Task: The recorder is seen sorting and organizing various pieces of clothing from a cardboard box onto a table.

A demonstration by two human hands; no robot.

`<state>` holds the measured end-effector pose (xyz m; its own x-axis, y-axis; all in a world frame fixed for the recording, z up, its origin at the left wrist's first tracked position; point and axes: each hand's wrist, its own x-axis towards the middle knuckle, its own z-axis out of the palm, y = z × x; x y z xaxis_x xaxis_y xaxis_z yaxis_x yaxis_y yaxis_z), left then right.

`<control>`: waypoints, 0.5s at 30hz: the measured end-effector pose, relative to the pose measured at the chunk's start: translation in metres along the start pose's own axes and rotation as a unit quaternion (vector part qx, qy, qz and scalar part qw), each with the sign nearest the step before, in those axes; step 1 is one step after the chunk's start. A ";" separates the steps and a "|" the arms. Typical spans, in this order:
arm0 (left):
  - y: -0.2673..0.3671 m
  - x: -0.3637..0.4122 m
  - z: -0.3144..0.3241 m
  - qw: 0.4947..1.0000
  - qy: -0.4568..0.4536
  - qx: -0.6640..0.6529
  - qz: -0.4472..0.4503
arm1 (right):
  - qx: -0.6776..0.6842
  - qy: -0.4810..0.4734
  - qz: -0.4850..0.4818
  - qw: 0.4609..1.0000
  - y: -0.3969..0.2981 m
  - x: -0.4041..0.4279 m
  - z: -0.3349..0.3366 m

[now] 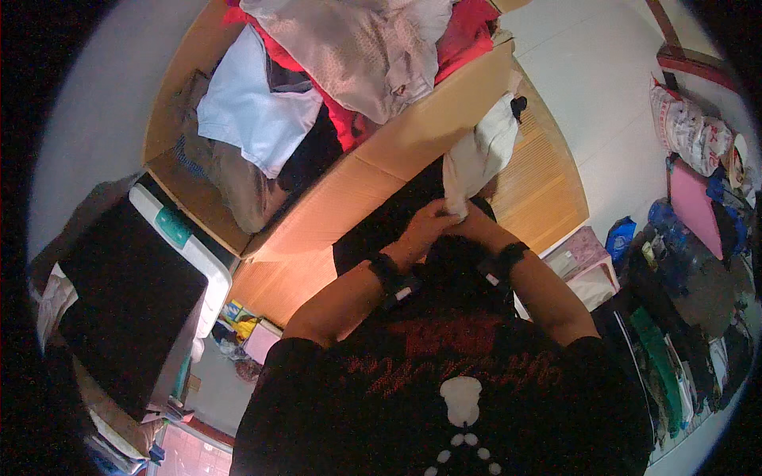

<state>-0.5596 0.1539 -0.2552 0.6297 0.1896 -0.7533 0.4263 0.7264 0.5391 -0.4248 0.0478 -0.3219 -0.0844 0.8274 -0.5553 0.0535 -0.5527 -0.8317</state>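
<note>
A pale cream cloth (483, 152) with a dark spot at its far end hangs over the near side of a cardboard box. My left hand (424, 231) pinches its narrow near end between thumb and fingers. Right beside it, my right hand (475, 223) is closed around the same end, its fingers partly hidden. Inside the cardboard box (381, 160) lie a light blue garment (256, 107), a brown garment (229, 172), a beige satiny garment (357, 53) and red cloth (467, 44).
Under the box is a wood-grain surface (547, 184). To the left stands a white-rimmed piece with black cloth (131, 285) over it. A pink patterned box (580, 262), a blue packet (621, 238) and a printed white sack (690, 128) are on the right.
</note>
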 end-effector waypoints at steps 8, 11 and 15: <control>-0.007 -0.002 -0.034 0.994 0.095 -0.005 -0.046 | 0.009 0.355 0.253 0.900 0.005 -0.091 -0.129; -0.092 0.022 -0.081 0.973 0.223 0.036 0.053 | -0.227 0.400 0.131 0.878 0.079 -0.159 -0.171; -0.177 0.060 -0.123 0.938 0.329 0.095 -0.061 | 0.262 0.359 0.341 0.828 0.129 -0.207 -0.170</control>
<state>-0.6770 0.1179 -0.4424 0.0591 0.5251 -0.8490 0.6169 0.6494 0.4446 -0.2311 -0.1779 -0.3143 0.4107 0.0473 -0.9105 -0.6106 -0.7273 -0.3132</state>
